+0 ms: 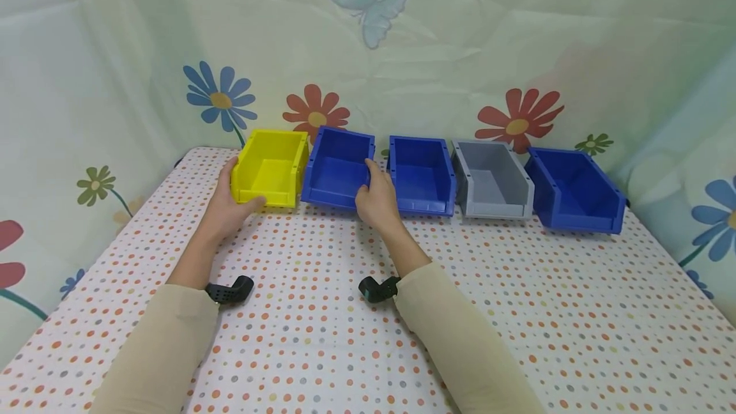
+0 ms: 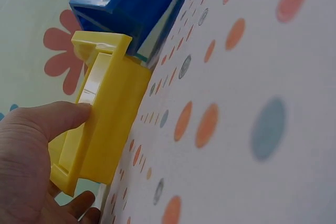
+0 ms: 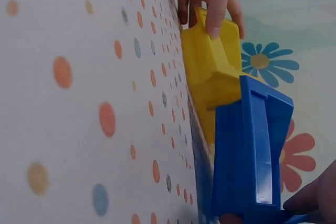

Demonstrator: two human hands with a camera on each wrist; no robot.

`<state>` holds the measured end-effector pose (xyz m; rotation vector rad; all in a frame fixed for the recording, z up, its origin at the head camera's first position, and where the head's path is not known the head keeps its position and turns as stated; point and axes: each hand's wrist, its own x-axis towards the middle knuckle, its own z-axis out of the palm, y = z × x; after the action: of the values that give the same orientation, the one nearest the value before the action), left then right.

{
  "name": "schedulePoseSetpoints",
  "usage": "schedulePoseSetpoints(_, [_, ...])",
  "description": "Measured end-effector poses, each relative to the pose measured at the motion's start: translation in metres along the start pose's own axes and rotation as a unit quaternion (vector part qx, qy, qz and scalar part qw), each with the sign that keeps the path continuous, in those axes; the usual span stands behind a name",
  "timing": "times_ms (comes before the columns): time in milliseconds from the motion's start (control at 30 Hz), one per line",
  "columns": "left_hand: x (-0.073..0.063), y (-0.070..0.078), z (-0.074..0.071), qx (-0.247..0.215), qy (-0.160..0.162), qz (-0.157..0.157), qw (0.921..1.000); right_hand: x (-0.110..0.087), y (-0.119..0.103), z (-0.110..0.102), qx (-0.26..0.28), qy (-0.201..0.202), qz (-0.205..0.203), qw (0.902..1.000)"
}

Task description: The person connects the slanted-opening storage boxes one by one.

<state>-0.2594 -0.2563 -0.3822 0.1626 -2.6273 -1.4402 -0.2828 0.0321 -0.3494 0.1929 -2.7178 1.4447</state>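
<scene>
At the left end of a row of bins, my left hand point(image 1: 226, 205) grips a yellow storage bin point(image 1: 270, 171). Its thumb lies on the bin's front lip, and the other fingers are along the left side. My right hand point(image 1: 379, 200) holds the right side wall of a blue storage bin point(image 1: 338, 171), thumb toward the front corner. This blue bin sits slightly tilted beside the yellow one. In the right wrist view the blue bin point(image 3: 247, 156) overlaps the yellow bin point(image 3: 210, 61), and most of my right hand is out of frame.
Right of the held bins stand another blue bin point(image 1: 422, 177), a grey bin point(image 1: 492, 181) and a blue bin point(image 1: 575, 190) at the far right. A dotted cloth point(image 1: 322, 337) covers the table. A flowered curtain point(image 1: 425, 69) hangs behind the row.
</scene>
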Motion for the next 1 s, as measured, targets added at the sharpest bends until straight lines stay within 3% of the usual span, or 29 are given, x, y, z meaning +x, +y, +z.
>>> schedulePoseSetpoints(333, [0.0009, -0.0003, 0.0006, -0.003, -0.002, 0.006, 1.0, -0.0017, -0.0051, -0.0026, 0.035, 0.022, -0.028, 0.9988])
schedulePoseSetpoints(767, [0.0002, -0.0017, 0.0011, 0.002, 0.0, 0.011, 0.9999, 0.0027, -0.003, -0.0025, 0.052, 0.007, -0.006, 0.9986])
schedulePoseSetpoints(1000, [0.0023, -0.0024, 0.0012, 0.006, 0.006, 0.018, 0.9998, 0.0043, -0.0052, 0.0011, 0.044, 0.011, -0.02, 0.9988])
